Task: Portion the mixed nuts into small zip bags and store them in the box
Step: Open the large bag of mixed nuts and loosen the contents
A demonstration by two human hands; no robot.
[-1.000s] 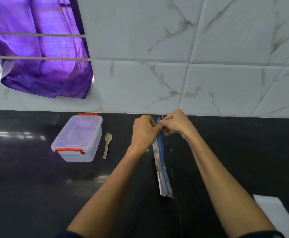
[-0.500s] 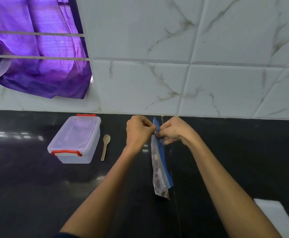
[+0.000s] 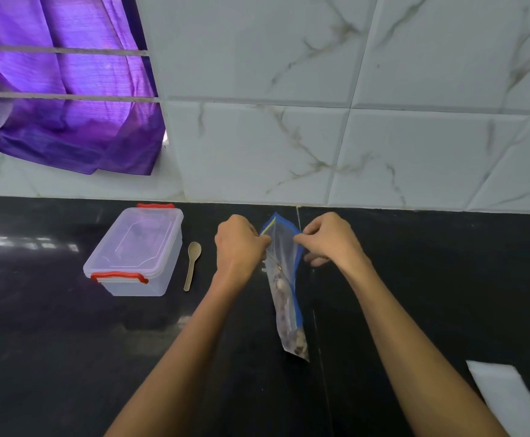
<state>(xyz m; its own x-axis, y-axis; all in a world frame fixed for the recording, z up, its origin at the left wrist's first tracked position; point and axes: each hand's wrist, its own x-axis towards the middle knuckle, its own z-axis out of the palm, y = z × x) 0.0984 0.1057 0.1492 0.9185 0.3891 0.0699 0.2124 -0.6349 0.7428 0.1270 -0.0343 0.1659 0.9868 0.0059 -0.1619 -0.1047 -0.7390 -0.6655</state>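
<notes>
A person's two hands hold a nut bag (image 3: 284,279) upright over a black counter (image 3: 52,342), its long axis running from the blue-edged mouth at the top, near the wall, down to the bottom corner nearest the camera, where the nuts (image 3: 296,339) have settled. The left hand (image 3: 238,244) pinches one lip of the mouth and the right hand (image 3: 330,239) pinches the other, fingers curled on the plastic, so the opening sits directly between them and is parted a little. Neither hand is nearer than the other; each is already on its own side of the seal. The bag appears to hang from the two grips with its base at or just above the counter; contact cannot be made out. The box (image 3: 137,252), clear with red clips and its lid on, stands well to the left, on the left hand's side, with a spoon (image 3: 192,264) lying just beside it between box and bag, handle pointing toward the camera. A white sheet (image 3: 506,402), possibly the small bags, lies at the lower right. Judging from this, the opening is still being widened and portioning has not begun.
</notes>
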